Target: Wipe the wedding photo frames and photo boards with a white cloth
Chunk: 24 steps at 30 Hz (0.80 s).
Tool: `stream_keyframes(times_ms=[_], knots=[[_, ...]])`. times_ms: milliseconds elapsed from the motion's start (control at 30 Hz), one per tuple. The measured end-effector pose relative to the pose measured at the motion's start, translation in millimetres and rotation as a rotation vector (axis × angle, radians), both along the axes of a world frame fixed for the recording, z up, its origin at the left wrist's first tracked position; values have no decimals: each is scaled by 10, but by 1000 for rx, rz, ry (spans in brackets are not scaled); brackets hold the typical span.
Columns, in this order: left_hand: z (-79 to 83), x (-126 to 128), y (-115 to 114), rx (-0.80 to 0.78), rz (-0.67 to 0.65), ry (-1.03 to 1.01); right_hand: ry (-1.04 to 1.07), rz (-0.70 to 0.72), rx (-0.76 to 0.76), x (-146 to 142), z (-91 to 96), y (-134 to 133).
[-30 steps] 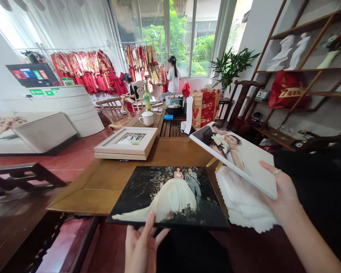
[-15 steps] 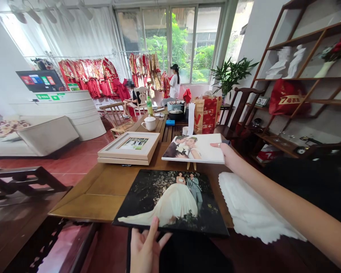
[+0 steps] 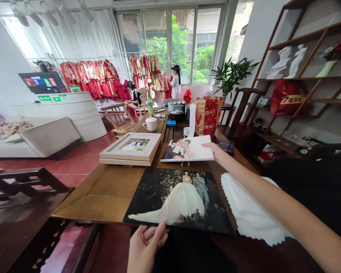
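Note:
A large dark wedding photo panel (image 3: 179,199) lies on the wooden table (image 3: 108,189), overhanging its near edge. My left hand (image 3: 146,246) grips that near edge, fingers curled on top. My right hand (image 3: 216,150) reaches far out and holds the right edge of a white wedding photo panel (image 3: 189,148), which lies almost flat over a small wooden easel. A white cloth (image 3: 247,208) lies under my right forearm.
Two stacked framed pictures (image 3: 130,148) sit left of the white panel. Beyond are a white cup (image 3: 150,124), a tea tray, a red gift bag (image 3: 206,113) and a phone (image 3: 226,146). Shelves stand to the right. Two people are at the clothes racks by the windows.
My right hand has carried the white panel from near my right side out across the table and lowered it beside the framed pictures. My left hand's fingers have curled onto the dark panel's edge.

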<state>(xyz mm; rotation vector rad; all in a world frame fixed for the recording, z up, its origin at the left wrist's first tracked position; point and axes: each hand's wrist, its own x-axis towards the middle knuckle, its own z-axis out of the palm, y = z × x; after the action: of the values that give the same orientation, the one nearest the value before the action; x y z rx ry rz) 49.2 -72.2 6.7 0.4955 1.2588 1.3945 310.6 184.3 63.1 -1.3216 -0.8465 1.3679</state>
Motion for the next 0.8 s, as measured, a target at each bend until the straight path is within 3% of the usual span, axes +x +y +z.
stream_keyframes(times_ms=[200, 467, 533, 633, 700, 800], knots=[[5, 66, -80, 25, 26, 226, -191, -6, -75, 96, -109, 187], [25, 206, -56, -44, 19, 293, -603, -76, -111, 192, -234, 222], [14, 208, -71, -57, -40, 341, -691, -94, -120, 179, -265, 244], [44, 148, -148, -76, -235, 468, -798, -117, -133, 148, -307, 301], [156, 40, -157, -40, -387, 583, -855, -129, -136, 124, -335, 341], [466, -241, 110, 227, -467, 874, -926, -149, -132, 86, -374, 381]])
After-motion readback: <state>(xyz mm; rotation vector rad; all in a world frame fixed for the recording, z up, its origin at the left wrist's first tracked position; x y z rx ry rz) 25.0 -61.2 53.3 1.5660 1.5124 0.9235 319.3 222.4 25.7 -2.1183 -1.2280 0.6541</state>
